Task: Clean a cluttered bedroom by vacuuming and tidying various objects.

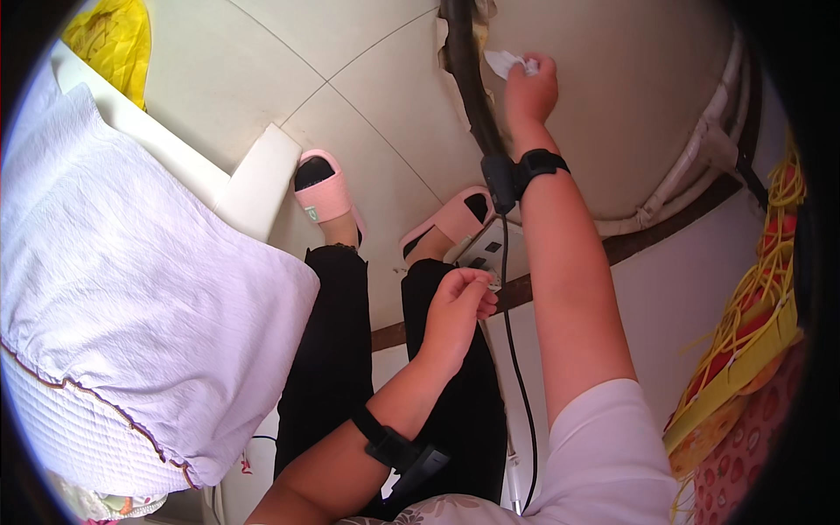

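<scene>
My right hand [533, 88] reaches out over the tiled floor, its fingers pinching a crumpled white tissue [504, 63]. Just left of it runs a dark pipe-like pole [467, 65] with a torn, peeling beige covering [453, 72] along its side. A black device is strapped on each wrist, and a thin black cable [515, 348] hangs by the right one. My left hand [462, 295] is held above my right leg with its fingers curled in; no object shows in it. Behind those fingers sits a white socket box [492, 248] at the wall's foot.
Left of my legs, a light quilted cover [157, 262] drapes over white furniture with a jutting leg [259, 180]. A yellow plastic bag [115, 49] lies at upper left. White wrapped pipes [689, 144] follow the brown skirting. Yellow-and-red decorations [755, 308] hang at right. My feet wear pink slippers [326, 190].
</scene>
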Motion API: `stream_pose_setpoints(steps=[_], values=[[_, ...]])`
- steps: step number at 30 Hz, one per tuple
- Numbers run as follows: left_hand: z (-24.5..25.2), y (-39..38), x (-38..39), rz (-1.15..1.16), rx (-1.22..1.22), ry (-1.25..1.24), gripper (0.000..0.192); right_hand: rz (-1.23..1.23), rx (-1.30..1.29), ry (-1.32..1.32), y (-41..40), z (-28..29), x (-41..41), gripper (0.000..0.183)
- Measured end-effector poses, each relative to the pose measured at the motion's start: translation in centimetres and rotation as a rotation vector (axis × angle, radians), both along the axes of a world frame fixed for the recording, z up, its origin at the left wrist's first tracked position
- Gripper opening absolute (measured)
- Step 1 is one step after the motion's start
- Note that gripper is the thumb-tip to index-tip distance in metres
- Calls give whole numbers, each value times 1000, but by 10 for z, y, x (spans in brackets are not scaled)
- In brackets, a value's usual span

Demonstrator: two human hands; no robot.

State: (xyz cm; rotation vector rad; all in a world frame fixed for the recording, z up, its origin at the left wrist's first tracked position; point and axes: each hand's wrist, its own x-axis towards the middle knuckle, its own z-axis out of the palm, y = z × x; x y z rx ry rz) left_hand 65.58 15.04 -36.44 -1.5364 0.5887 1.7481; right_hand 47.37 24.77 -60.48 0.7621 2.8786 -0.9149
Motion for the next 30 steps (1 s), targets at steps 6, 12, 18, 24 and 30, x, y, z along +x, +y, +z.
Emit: stream_pose_setpoints(steps=[6,12,18,24,30], values=[[-2,1,0,4,-10,-7,16,768,126,78,11,11,21,15],[-5,4,6,17,-5,-25,16,991,104,-222,84,14,60,15],[-5,4,2,-12,-9,-31,15,1145,344,-599,145,24,102,16],[-10,12,8,-46,-7,-52,16,276,470,-325,209,8,125,16],[-10,7,14,-117,-20,-62,16,-160,216,-614,273,-4,124,27]])
